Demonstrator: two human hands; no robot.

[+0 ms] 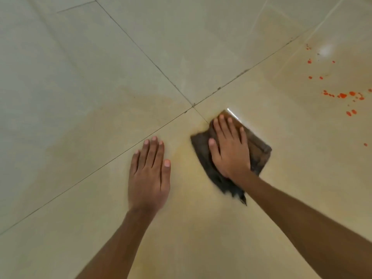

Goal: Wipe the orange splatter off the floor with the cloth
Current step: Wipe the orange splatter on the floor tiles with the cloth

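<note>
A dark brown folded cloth (pixel 259 152) lies flat on the cream tiled floor, just right of where four tiles meet. My right hand (pixel 229 146) presses down on it with straight fingers. My left hand (pixel 150 174) rests flat on the bare tile to the left, apart from the cloth. Orange splatter (pixel 342 95) dots the tile at the far right, well away from the cloth, with smaller drops above and below it. A faint yellowish smear (pixel 187 156) stains the floor between my hands.
Dark grout lines (pixel 192 106) cross just above the cloth. A bright light reflection (pixel 325 50) shines on the tile near the upper drops. A wider pale tan stain (pixel 124 117) spreads over the tile to the left.
</note>
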